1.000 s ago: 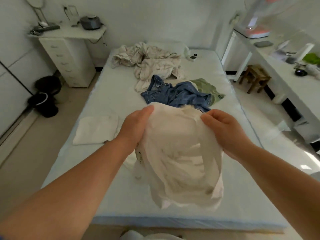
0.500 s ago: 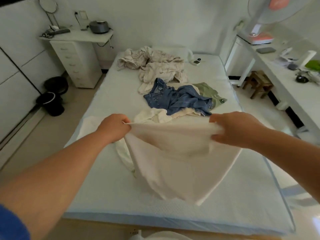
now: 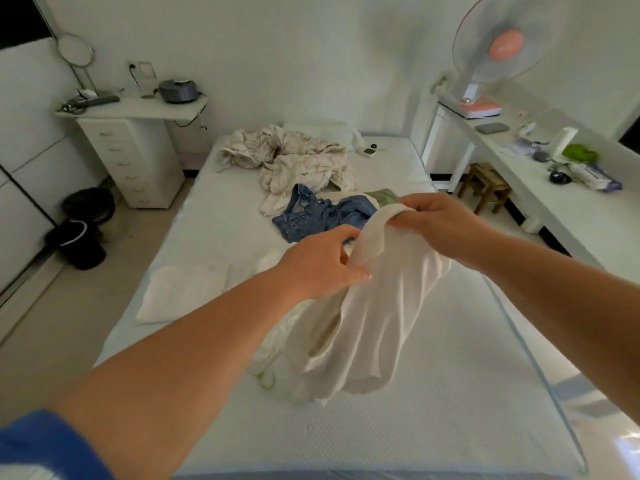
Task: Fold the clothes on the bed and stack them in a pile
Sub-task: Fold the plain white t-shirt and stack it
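Note:
A white garment [image 3: 377,317] hangs bunched above the middle of the bed [image 3: 433,427]. My right hand [image 3: 440,225] grips its top edge, and my left hand [image 3: 322,263] pinches the cloth just below and to the left. A folded white piece [image 3: 183,292] lies flat on the bed's left side. Behind my hands lie a blue denim garment [image 3: 318,216], a green garment [image 3: 386,197] partly hidden by my right hand, and a crumpled cream pile [image 3: 291,159] near the head of the bed. More white cloth [image 3: 273,344] lies under my left forearm.
A white drawer unit [image 3: 135,161] stands left of the bed, with dark bins [image 3: 83,226] on the floor beside it. A long white desk [image 3: 561,195] with a fan [image 3: 498,53] and a wooden stool [image 3: 485,185] are to the right.
My hands, spread wide holding the white garment's edge half a second ago, have come close together, so the garment now hangs bunched. The camera has tilted up.

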